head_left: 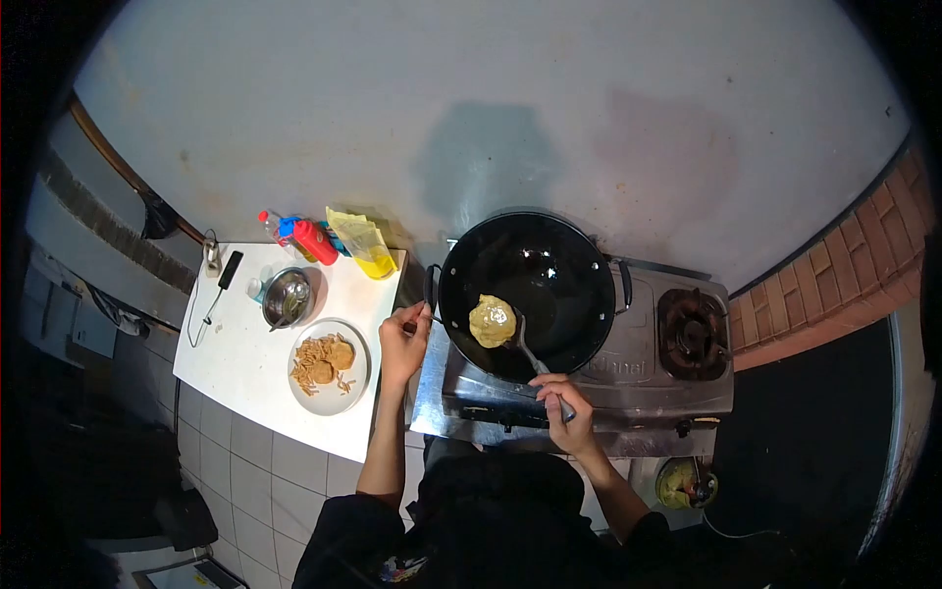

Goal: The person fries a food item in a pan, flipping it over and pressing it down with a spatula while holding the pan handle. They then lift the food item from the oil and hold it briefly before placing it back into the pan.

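Note:
A large black wok (579,339) with two side handles sits on the stove, dark and glossy inside. At its left inner side lies a round, yellowish fried piece (492,321), perhaps egg or batter. My right hand (567,412) is closed around the handle of a metal spatula (531,358), whose head reaches the right edge of the yellow piece and is partly hidden. My left hand (404,344) is beside the wok's left handle, fingers pinched together. A thin metallic bit shows at its fingertips by the wok rim, too small to name.
The steel stove (628,368) has a bare burner (694,334) at right. On the white table (235,368) stand a plate (358,388) of fried food, a metal bowl (287,297), a red bottle (314,241), a yellow packet (361,242) and a black-handled utensil (225,280).

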`<state>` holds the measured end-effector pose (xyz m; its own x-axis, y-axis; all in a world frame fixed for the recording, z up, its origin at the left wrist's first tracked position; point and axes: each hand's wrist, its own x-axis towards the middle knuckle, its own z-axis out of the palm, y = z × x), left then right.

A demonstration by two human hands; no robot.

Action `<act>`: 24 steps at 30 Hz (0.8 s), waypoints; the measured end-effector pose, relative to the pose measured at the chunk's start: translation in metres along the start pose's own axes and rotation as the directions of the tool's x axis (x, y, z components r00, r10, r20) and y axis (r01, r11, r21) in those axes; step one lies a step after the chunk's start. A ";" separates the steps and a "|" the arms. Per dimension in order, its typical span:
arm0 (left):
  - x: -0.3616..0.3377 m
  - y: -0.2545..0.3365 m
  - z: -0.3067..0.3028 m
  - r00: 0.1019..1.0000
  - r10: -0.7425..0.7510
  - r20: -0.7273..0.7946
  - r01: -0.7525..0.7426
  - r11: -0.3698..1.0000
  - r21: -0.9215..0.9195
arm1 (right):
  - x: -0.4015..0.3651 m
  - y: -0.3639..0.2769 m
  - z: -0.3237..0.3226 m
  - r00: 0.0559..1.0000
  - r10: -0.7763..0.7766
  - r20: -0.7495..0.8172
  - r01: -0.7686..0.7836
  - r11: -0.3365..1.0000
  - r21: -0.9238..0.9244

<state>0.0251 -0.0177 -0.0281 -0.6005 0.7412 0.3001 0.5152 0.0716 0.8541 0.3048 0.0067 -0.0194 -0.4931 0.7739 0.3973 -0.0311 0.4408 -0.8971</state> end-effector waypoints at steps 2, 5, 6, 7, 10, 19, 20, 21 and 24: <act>0.002 -0.003 -0.002 1.000 0.016 -0.002 -0.016 1.000 -0.009 | -0.006 0.001 0.004 0.999 -0.048 0.003 0.048 0.999 -0.020; 0.004 -0.001 -0.004 1.000 0.012 0.020 -0.011 0.999 -0.044 | -0.019 0.002 0.005 0.997 -0.078 0.020 0.079 0.995 -0.060; 0.005 0.000 -0.005 1.000 0.007 0.024 -0.006 0.999 -0.050 | -0.020 0.001 0.006 0.996 -0.092 0.010 0.092 0.994 -0.061; 0.006 0.002 -0.005 1.000 0.002 0.027 0.000 0.998 -0.057 | -0.020 0.000 0.007 0.994 -0.107 0.001 0.107 0.992 -0.061; 0.008 0.003 -0.005 0.999 -0.009 0.033 0.011 0.999 -0.045 | -0.021 -0.001 0.007 0.994 -0.113 -0.001 0.113 0.991 -0.070; 0.008 -0.003 -0.005 0.999 -0.019 0.034 0.020 0.999 -0.033 | -0.025 0.001 0.003 1.000 -0.025 0.019 0.025 1.000 0.003; 0.008 -0.004 -0.004 0.999 -0.020 0.033 0.021 0.999 -0.029 | -0.024 0.001 0.002 1.000 -0.025 0.018 0.025 1.000 0.004; 0.009 -0.001 -0.005 0.999 -0.019 0.033 0.020 0.999 -0.029 | -0.023 0.001 0.001 0.999 -0.027 0.023 0.027 1.000 0.014; 0.008 0.005 -0.006 0.994 -0.093 0.058 0.095 0.995 -0.029 | -0.022 0.002 -0.002 0.999 -0.031 0.019 0.031 0.999 0.041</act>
<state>0.0188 -0.0149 -0.0193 -0.6093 0.7687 0.1945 0.4382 0.1220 0.8905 0.3172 -0.0089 -0.0296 -0.5080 0.7511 0.4216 -0.0819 0.4451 -0.8917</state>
